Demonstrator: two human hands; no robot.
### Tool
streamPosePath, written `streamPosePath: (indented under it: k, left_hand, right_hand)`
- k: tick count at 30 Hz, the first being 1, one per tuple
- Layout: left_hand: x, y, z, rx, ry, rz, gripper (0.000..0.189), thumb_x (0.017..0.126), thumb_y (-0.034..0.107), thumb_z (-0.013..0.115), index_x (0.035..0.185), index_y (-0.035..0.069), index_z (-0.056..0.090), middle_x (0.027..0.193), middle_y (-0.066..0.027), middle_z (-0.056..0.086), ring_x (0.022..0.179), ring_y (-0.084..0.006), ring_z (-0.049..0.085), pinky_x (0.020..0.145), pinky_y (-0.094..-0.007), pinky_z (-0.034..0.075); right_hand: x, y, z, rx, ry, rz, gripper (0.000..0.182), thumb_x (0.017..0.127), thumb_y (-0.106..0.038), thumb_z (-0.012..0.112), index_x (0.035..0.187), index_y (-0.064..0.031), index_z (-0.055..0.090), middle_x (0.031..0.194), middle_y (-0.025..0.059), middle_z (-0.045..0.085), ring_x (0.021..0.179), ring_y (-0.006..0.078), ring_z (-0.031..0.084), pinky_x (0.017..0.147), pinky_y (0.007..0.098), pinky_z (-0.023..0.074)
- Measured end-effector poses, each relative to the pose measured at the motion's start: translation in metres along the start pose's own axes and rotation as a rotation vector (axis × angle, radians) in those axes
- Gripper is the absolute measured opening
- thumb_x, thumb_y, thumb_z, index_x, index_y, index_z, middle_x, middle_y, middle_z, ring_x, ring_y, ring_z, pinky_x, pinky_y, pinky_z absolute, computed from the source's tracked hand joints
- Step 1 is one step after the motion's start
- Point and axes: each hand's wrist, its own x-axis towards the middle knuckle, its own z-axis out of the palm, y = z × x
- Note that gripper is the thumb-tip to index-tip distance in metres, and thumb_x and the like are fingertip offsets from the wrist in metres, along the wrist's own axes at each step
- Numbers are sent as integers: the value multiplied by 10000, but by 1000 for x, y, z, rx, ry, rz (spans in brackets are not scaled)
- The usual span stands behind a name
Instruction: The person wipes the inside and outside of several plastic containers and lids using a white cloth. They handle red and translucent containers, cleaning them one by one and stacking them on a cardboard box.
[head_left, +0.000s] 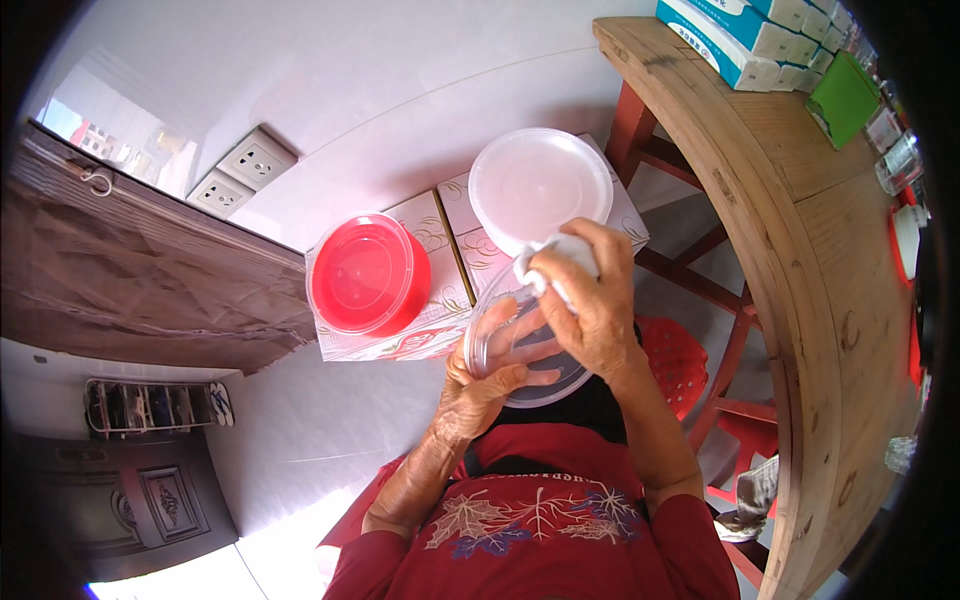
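A clear round plastic lid (556, 380) is held tilted above my lap. My left hand (487, 375) grips it from the left, with the thumb over the rim and the fingers showing through from underneath. In my right hand (596, 307) is a crumpled white cloth or tissue (574, 259), pressed against the lid's upper right part. Just beyond, a round translucent white plastic container (541, 187) stands on a patterned carton (491, 262). A red round plastic tub (415, 289) with a clear lid on top sits on the carton to the left.
On the right, a curved wooden table (825, 225) carries stacked tissue packs (739, 45) and a green box (844, 101). Below it are a red plastic stool (671, 367) and another person's shoe (739, 527). Wall sockets (244, 169) and a brown curtain (142, 262) are at left.
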Motion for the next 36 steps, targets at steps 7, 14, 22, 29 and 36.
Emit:
streamPosePath:
  k: [7, 14, 22, 29, 36]
  left_hand:
    - [-1, -1, -2, 27, 37, -6, 706, 839, -97, 602, 1452, 129, 332, 1437, -245, 393, 1220, -443, 500, 893, -507, 543]
    - [-2, 0, -3, 3, 6, -2, 691, 831, -105, 606, 1434, 139, 372, 1427, -247, 406, 1212, -450, 505, 890, -520, 541]
    - [-2, -6, -5, -16, -86, -47, 650, 830, -13, 640, 1415, 127, 393, 1412, -277, 405, 1212, -465, 499, 878, -531, 543]
    - [17, 31, -6, 121, -106, -361, 685, 795, 89, 719, 1386, 14, 382, 1253, -233, 527, 1096, -368, 603, 725, -446, 613]
    - [10, 21, 3, 247, 70, -205, 688, 838, -49, 652, 1443, 67, 346, 1335, -203, 512, 1120, -343, 600, 745, -407, 618]
  right_hand:
    - [-1, -5, -4, 23, -45, 6, 230, 776, -117, 672, 1004, -90, 662, 1127, 150, 512, 1002, 309, 490, 852, 414, 423]
    - [14, -6, -16, -1, -106, -109, 251, 720, -115, 680, 970, -90, 672, 1125, 151, 544, 996, 308, 540, 831, 404, 454]
    - [-3, 34, -24, 413, -105, 118, 305, 686, 32, 661, 975, -64, 672, 973, 125, 563, 838, 243, 619, 672, 339, 512]
    - [8, 3, -19, 266, -243, -144, 313, 584, -83, 771, 862, -125, 634, 964, 112, 559, 793, 283, 607, 642, 384, 510]
    - [9, -6, -10, -6, -87, -202, 279, 625, -168, 744, 888, -171, 649, 1120, 103, 526, 1038, 308, 515, 837, 429, 412]
